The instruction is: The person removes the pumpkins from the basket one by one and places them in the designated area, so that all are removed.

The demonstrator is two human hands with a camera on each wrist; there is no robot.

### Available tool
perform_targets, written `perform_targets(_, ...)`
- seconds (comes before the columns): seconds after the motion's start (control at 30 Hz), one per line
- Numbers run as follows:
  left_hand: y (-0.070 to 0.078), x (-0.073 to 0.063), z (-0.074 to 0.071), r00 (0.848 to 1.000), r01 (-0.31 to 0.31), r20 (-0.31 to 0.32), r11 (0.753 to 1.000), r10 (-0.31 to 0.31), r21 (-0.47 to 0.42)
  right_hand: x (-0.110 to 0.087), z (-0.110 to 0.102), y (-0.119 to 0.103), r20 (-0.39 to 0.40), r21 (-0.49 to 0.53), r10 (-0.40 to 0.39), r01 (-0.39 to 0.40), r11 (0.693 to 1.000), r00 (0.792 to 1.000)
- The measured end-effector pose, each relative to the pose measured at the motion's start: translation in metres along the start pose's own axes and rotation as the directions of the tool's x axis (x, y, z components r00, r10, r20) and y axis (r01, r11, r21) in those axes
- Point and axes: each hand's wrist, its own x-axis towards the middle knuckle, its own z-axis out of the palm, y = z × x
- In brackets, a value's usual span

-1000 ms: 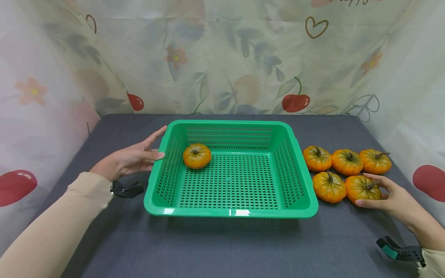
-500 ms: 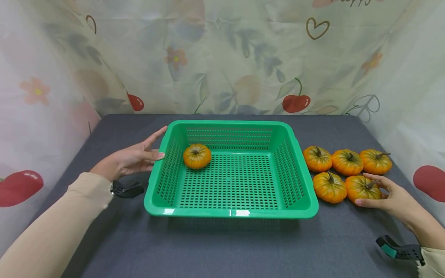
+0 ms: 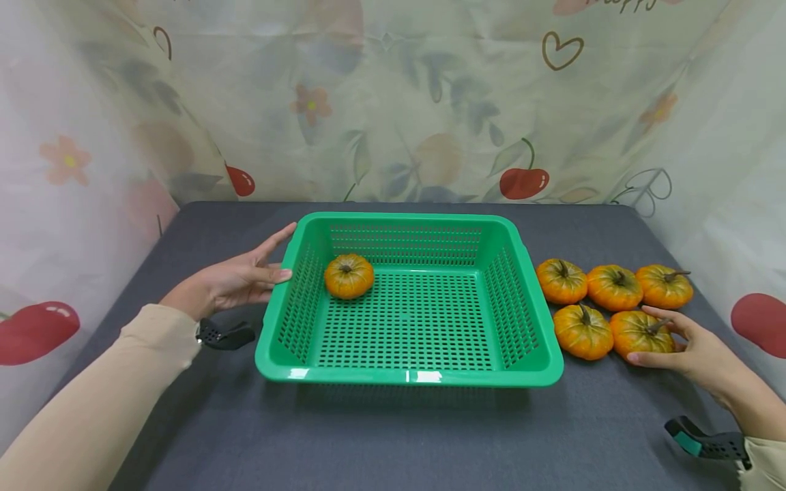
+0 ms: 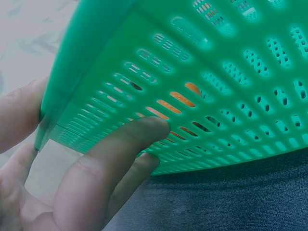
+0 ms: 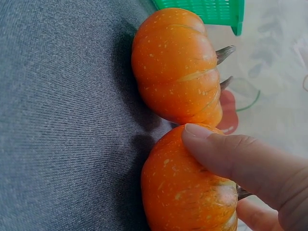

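Observation:
A green plastic basket (image 3: 405,376) with slotted walls stands mid-table, one small orange pumpkin (image 3: 348,277) inside near its left wall. My left hand (image 3: 236,283) grips the basket's left rim. In the left wrist view its fingers (image 4: 103,163) lie against the outer wall under the rim, and the pumpkin shows orange through the slots. At the right, my right hand (image 3: 700,351) holds the front right pumpkin (image 3: 638,331), thumb on its near side and fingers round its far side. In the right wrist view the thumb (image 5: 231,151) presses on its skin.
More pumpkins sit in a tight group right of the basket: one (image 3: 582,331) beside the held one, and three behind, at left (image 3: 561,281), middle (image 3: 614,288) and right (image 3: 663,286). Dark grey cloth (image 3: 393,436) covers the table. Patterned curtains (image 3: 393,102) enclose its back and sides.

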Motion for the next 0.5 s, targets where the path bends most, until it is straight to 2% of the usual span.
perform_targets(0.5, -0.0002, 0.0001, -0.0003, 1.000, 0.001, 0.006, 1.000, -0.001, -0.004, 0.0004, -0.0006, -0.0004, 0.010, 0.002, -0.008, 0.008, 1.000, 1.000)
